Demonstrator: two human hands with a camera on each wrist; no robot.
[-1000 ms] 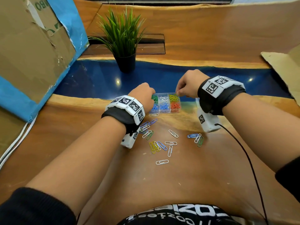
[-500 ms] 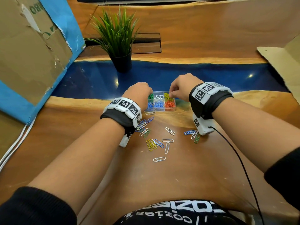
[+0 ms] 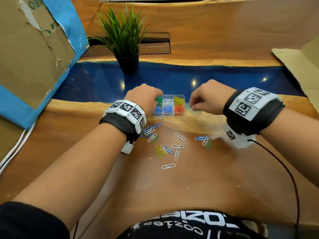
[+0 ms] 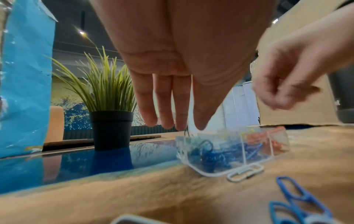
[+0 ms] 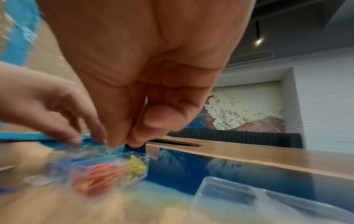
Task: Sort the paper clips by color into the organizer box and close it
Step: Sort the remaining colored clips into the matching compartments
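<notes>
The clear organizer box (image 3: pixel 170 115) stands open where the wood meets the blue strip, with green, white, yellow, blue and orange clips sorted in its compartments. My left hand (image 3: pixel 144 97) hovers over its left end, and the straight fingers (image 4: pixel 166 119) point down at the green compartment (image 3: pixel 158 99). My right hand (image 3: pixel 203 99) hangs just right of the box with its fingers (image 5: pixel 116 136) curled; no clip shows plainly in it. Loose paper clips (image 3: pixel 162 150) lie scattered on the wood in front of the box, including a white one (image 3: pixel 168 166) nearest me.
A potted plant (image 3: pixel 129 65) stands behind the box on the blue strip. Cardboard (image 3: pixel 31 57) leans at the left, and more cardboard (image 3: pixel 302 62) lies at the right. A clear plastic piece (image 5: pixel 249 197) lies under my right wrist. A black cable (image 3: pixel 284 169) trails from that wrist.
My right hand has pulled away from above the yellow compartment to the right of the box. My left hand stays at the box's left end.
</notes>
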